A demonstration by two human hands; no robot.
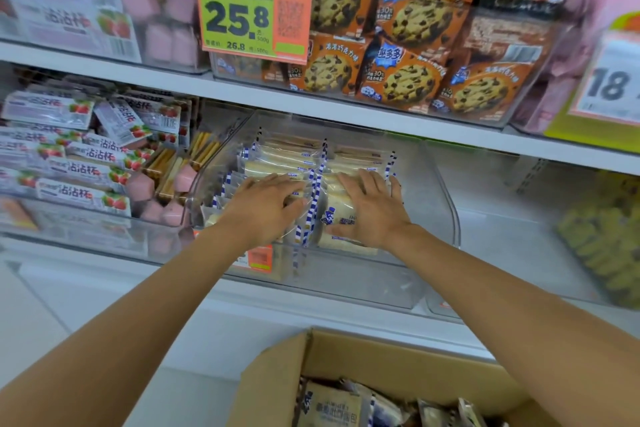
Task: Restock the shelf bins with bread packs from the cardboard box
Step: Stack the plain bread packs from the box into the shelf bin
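Note:
A clear plastic shelf bin (pixel 440 191) on the middle shelf holds several bread packs (pixel 294 158), pale loaves in clear wrappers with blue-and-white striped edges. My left hand (pixel 266 208) lies flat on the left stack of packs, fingers straight. My right hand (pixel 372 210) rests flat on the right stack, fingers spread, thumb along a pack's printed front. Below, at the bottom edge, the open cardboard box (pixel 398 354) shows more bread packs (pixel 332 406) inside.
Strawberry-printed snack packs (pixel 86 163) fill the bin to the left. Chocolate-chip cookie bags (pixel 408 45) sit on the shelf above, beside an orange-green price tag (pixel 252 10). A clear bin (pixel 502 239) stands to the right, yellow packs (pixel 606 239) beyond it.

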